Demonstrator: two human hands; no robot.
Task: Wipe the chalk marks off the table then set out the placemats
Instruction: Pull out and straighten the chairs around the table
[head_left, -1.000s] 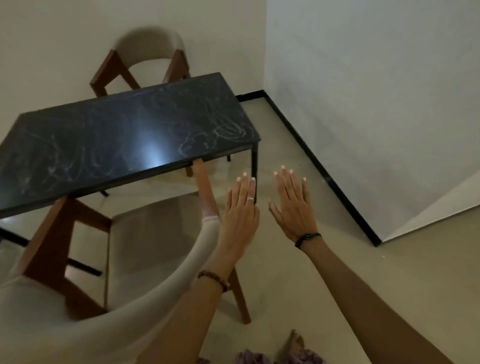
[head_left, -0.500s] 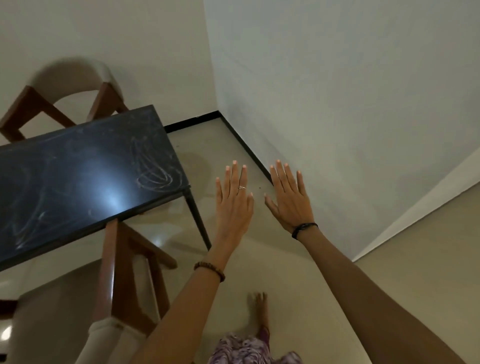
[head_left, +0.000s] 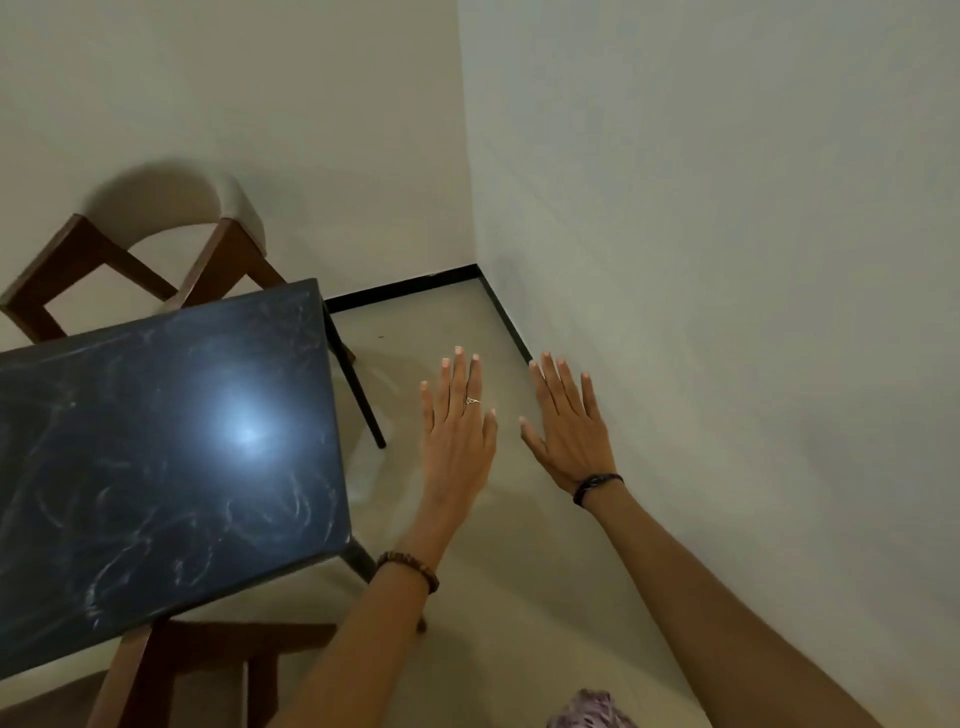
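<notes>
The far chair (head_left: 171, 228) now shows whole at the left, the view having swung back toward it; the table (head_left: 156, 457) lies nearer than a moment ago, its dark top smeared all over with chalk marks (head_left: 156, 519), none wiped yet; the left hand (head_left: 457, 431) is held out flat over the floor beside the table corner, fingers straight, gripping nothing; the right hand (head_left: 569, 431) likewise, close by the wall (head_left: 727, 260); no cloth or placemats in sight, so I'd judge wiping hasn't begun.
</notes>
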